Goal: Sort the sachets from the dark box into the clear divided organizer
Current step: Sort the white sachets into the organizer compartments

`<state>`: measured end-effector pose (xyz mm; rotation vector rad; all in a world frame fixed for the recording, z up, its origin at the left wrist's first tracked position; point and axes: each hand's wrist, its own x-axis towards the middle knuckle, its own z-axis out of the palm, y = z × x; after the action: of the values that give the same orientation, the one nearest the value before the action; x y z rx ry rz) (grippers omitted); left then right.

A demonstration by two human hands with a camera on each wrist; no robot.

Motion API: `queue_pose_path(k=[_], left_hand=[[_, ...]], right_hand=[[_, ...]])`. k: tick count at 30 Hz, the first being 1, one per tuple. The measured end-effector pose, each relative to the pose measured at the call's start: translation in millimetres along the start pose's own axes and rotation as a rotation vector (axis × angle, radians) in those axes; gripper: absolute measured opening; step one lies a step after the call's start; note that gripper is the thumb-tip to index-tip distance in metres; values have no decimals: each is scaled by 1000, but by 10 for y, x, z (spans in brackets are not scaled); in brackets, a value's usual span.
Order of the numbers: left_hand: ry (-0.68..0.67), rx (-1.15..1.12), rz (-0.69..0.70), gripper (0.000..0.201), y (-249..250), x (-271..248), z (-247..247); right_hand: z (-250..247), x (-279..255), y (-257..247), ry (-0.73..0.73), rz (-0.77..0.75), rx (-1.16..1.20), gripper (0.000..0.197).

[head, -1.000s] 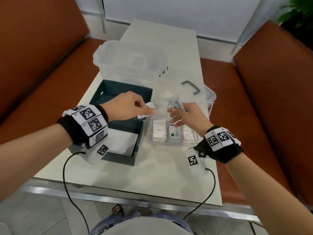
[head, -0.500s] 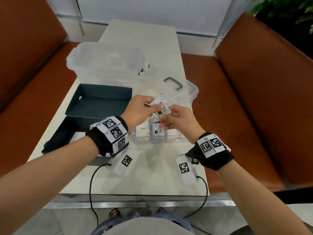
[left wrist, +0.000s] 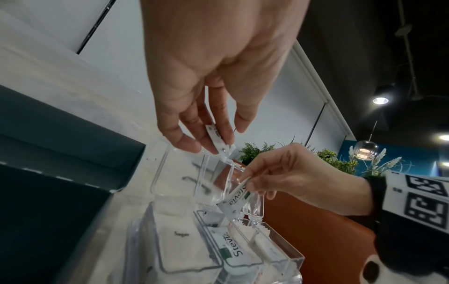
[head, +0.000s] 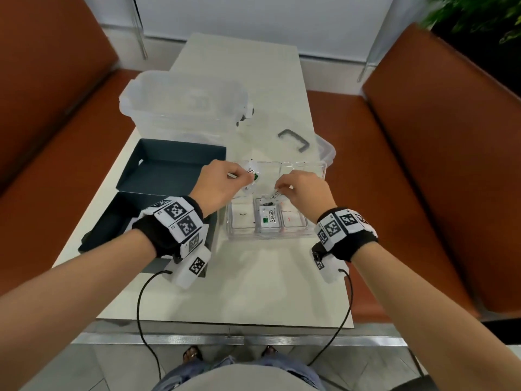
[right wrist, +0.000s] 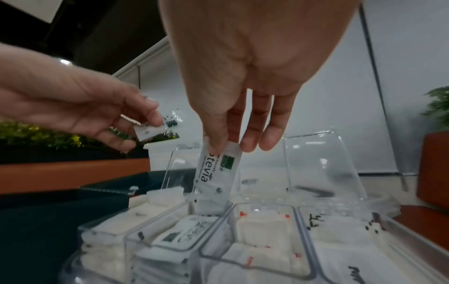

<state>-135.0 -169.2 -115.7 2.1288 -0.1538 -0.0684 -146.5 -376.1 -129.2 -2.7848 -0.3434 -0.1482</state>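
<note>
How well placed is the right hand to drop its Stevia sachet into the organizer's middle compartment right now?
Probably well placed. The right hand pinches the Stevia sachet hanging almost upright, its lower end right at the open top of the clear organizer, over the compartment already holding Stevia. The left hand is off to the side.

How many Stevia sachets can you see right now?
3: one pinched in the left hand, one pinched in the right hand, one lying atop the organizer's middle front compartment. More may be stacked underneath.

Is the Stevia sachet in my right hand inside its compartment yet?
Partly in. The right hand pinches the Stevia sachet upright by its top; its lower end dips into the organizer.
</note>
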Motion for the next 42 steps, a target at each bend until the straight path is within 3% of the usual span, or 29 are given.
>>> queue_pose_path(k=[11,16,21,23,27,28,30,33,35,37,40,42], left_hand=[[22,15,-42,20,-145,-100,-143],[2,-7,-46,14,-142,-140,-162],[-30,-21,-38,24,-130,-152,-143],[-51,-62,-29,24,-143,-153,-125],[-28,-173,-26,21,-121,-153,-63],[-25,-220,-30,20,-97,-156,-37],[-42,-300,-27,17,-29,-166,32],[-72,-330,17,13,54,-181,157],[-90,-257,64,11,68,-175,221],[-163,-45,95,9,38,-158,261],[-332,581,230,27,-58,-206,308],[-392,869,368,37,-119,-271,340]], right_hand=[[414,158,-95,-95,-184,-399,20],[512,143,-128,-114,-156,-404,21],[512,151,-124,-156,-168,-358,19],[436,137,-111,-88,-129,-241,26],[145,63,-152,311,110,371,16],[71,45,-185,332,178,491,15],[-36,26,-253,241,262,660,21],[-110,15,-265,114,213,758,28],[-129,18,-225,80,173,735,18],[-121,25,-150,74,185,657,8],[-67,20,-49,76,212,546,5],[5,7,-23,59,201,504,6]])
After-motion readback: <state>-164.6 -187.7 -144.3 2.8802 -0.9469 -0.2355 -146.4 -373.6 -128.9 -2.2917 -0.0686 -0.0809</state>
